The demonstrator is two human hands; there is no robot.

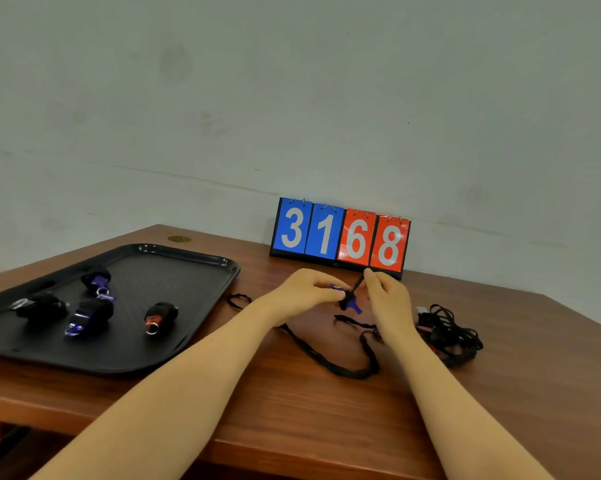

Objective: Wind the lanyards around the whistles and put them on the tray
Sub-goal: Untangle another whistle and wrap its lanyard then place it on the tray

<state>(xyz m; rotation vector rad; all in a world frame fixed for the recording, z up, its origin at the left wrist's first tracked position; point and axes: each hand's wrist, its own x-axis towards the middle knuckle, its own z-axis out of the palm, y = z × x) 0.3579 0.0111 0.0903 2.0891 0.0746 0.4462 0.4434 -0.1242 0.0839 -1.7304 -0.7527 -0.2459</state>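
Note:
My left hand (304, 292) grips a blue whistle (351, 302) above the wooden table. My right hand (389, 299) pinches its black lanyard (358, 283) just above the whistle, pulled taut. The rest of that lanyard (330, 363) trails in a loose loop across the table below my hands. On the black tray (174, 344) at the left lie several whistles wrapped in black cord, among them a purple one (96, 277), a blue one (89, 317) and a red one (160, 317).
A flip scoreboard (340, 237) reading 3168 stands against the wall behind my hands. A tangled pile of whistles with black lanyards (446, 332) lies to the right of my right hand. The table's front edge (292, 455) runs below my forearms.

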